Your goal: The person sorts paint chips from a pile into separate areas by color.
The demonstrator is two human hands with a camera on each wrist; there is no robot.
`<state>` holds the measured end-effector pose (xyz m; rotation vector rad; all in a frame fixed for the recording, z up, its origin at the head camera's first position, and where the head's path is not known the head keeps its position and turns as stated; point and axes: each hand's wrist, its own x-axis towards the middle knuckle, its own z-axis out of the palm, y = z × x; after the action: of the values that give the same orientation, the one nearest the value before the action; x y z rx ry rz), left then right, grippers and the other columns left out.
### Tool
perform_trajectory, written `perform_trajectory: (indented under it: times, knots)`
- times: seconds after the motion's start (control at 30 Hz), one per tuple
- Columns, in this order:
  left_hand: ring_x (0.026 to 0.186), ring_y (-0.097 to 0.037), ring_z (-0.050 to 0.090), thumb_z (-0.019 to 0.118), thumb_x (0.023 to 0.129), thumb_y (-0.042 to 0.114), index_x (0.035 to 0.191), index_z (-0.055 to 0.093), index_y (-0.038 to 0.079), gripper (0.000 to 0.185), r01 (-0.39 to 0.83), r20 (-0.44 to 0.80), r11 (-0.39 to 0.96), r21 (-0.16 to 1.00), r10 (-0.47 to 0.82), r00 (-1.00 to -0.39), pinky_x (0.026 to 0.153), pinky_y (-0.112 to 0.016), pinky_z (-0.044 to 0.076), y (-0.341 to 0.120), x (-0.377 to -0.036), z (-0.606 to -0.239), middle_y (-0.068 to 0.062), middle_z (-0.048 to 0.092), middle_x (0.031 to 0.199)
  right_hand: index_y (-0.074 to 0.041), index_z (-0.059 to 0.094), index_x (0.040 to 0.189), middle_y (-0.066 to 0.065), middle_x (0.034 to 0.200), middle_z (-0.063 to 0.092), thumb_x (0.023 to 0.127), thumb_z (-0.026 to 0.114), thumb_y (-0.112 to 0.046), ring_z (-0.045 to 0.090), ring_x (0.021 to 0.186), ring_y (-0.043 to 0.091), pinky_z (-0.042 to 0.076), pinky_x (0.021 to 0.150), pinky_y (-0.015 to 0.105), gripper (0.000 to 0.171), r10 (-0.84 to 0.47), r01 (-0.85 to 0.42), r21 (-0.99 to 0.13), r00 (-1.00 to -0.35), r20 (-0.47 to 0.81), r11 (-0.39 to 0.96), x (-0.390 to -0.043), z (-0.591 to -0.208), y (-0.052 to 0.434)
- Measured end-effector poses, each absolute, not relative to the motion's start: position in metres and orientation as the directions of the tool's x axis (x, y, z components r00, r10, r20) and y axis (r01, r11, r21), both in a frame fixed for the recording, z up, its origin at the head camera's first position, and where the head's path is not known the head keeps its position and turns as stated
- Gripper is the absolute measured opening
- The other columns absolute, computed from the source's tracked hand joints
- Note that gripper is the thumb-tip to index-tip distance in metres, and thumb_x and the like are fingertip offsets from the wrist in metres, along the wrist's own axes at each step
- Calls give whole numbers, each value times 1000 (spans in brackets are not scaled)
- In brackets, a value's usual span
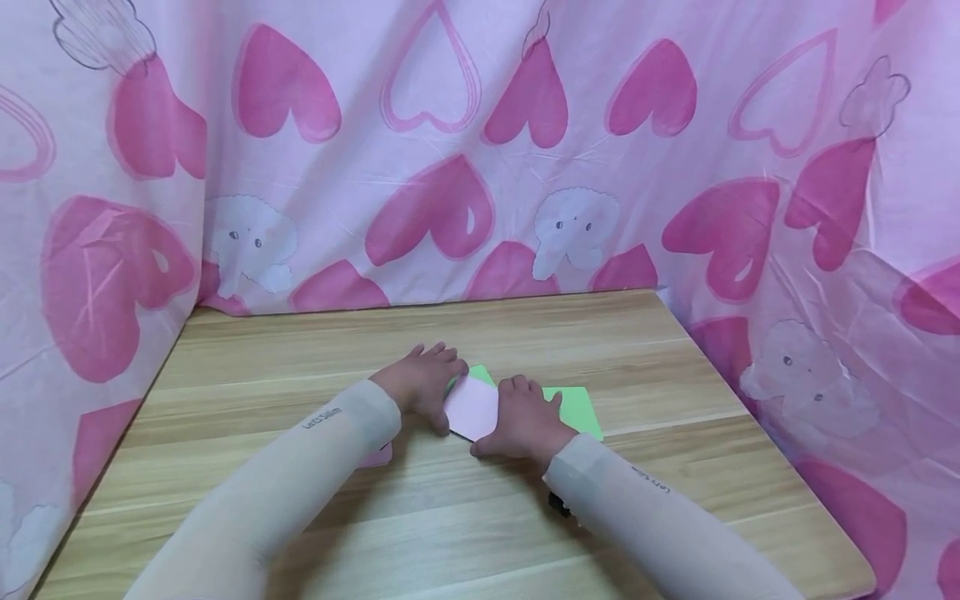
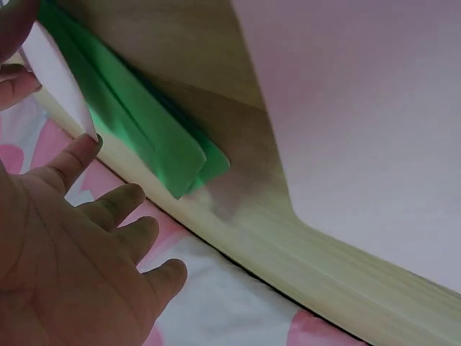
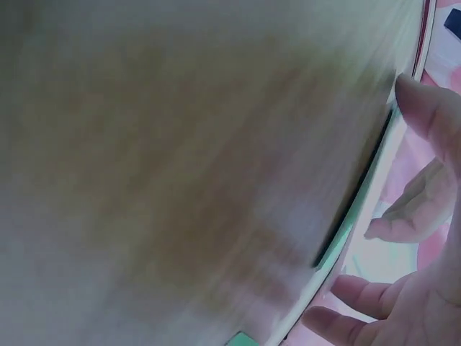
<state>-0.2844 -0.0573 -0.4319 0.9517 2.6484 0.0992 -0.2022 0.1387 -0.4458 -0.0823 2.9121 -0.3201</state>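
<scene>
A pale pink folded paper lies mid-table on top of a green paper. My left hand rests on the pink paper's left and far edge with fairly straight fingers. In the left wrist view this hand has spread fingers, the index tip touching the pale paper's corner beside green folded layers. My right hand lies flat over the pink paper's right side and the green sheet. The right wrist view is blurred: the hand's loosely bent fingers sit over the table.
The wooden table is walled at the back and both sides by a pink heart-print cloth. A pink sheet's edge shows under my left forearm. The table's right edge is close to the green paper.
</scene>
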Motion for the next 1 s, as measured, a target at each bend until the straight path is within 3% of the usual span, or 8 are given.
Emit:
perform_trajectory:
  times: [0.3,0.53,1.0]
  knots:
    - [162,-40,19,90,69,52,150,49,15,98,538,-213,815,215,576,-789,129,-65,13,-89,-281,-419,-16,34,170,-11,51,140,4,133,56,64,91,-57,52,120,25,32,112,76,97,-219,-164,-301,-963,-158,939,-219,-426,128]
    - [159,-47,23,92,67,52,147,52,9,99,475,-173,853,216,512,-841,125,-73,16,-129,-262,-409,-23,37,167,-15,46,152,3,146,53,64,95,-55,51,131,24,26,119,76,108,-332,-247,-384,-927,-172,890,-232,-424,101]
    - [156,-55,22,94,66,48,144,52,3,99,346,-186,914,213,386,-904,121,-79,16,-187,-227,-408,-30,36,164,-17,43,157,4,157,48,68,93,-56,43,147,24,27,120,73,109,-461,-373,-368,-868,-186,852,-234,-427,41]
